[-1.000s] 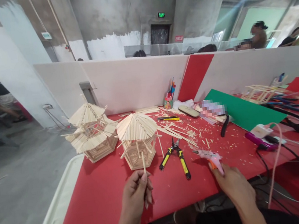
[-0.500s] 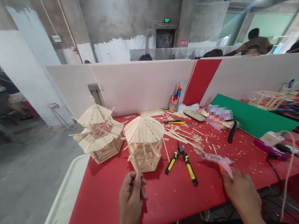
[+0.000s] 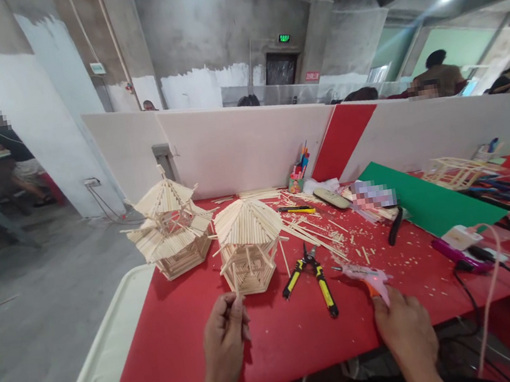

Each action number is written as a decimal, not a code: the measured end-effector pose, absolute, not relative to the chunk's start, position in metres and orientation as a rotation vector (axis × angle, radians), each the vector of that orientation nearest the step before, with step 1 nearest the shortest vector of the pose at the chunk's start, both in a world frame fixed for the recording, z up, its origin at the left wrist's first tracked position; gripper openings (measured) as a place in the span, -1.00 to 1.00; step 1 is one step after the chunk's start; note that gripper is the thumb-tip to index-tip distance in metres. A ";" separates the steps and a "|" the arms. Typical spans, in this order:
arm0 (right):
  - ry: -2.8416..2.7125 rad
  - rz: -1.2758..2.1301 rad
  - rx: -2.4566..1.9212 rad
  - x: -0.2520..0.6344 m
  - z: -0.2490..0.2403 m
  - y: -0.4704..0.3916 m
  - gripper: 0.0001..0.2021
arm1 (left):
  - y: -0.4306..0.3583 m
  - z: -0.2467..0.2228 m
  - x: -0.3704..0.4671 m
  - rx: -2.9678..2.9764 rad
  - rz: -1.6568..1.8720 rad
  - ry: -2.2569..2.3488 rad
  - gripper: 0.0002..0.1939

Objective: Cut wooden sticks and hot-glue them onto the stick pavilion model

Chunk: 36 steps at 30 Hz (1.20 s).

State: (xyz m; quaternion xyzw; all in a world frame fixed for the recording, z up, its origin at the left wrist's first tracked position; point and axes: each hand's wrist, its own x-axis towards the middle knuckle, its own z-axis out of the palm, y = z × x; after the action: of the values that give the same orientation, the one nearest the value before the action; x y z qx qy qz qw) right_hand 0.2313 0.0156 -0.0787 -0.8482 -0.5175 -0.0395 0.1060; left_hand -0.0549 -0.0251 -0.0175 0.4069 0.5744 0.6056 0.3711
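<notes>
With our left hand we pinch a thin, pale wooden stick between thumb and fingertips, before the nearer many-sided pavilion of pale wooden sticks; we cannot tell whether stick and pavilion touch; our right hand is curled round the handle of a pink plastic glue gun, nozzle pointing left toward spread black-and-yellow pliers; between our hands, open red tabletop runs to the front edge; more opens leftward to the side edge, beside a cream, round-cornered panel; both our forearms cross the front edge.
</notes>
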 end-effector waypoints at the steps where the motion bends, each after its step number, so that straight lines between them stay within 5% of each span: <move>1: -1.456 -0.042 -2.451 0.231 -0.076 0.016 -0.54 | -0.025 -0.019 -0.056 1.037 1.574 1.483 -0.74; 16: -1.146 1.047 -1.364 0.137 -0.035 -0.007 -0.66 | -0.023 -0.027 -0.060 0.980 1.735 1.519 -0.72; 27: -1.228 1.156 -1.290 0.138 -0.019 -0.018 -0.72 | -0.020 -0.020 -0.050 0.970 1.553 1.316 -0.70; 36: -1.220 1.077 -1.314 0.142 -0.017 -0.022 -0.53 | -0.018 -0.025 -0.048 0.937 1.498 1.268 -0.66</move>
State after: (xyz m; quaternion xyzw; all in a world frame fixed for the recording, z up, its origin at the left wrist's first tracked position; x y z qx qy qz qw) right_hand 0.1417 -0.0217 -0.0175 -0.5438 -0.5048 0.4455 0.5010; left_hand -0.0484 -0.0176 -0.0252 0.3816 0.5163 0.6100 0.4645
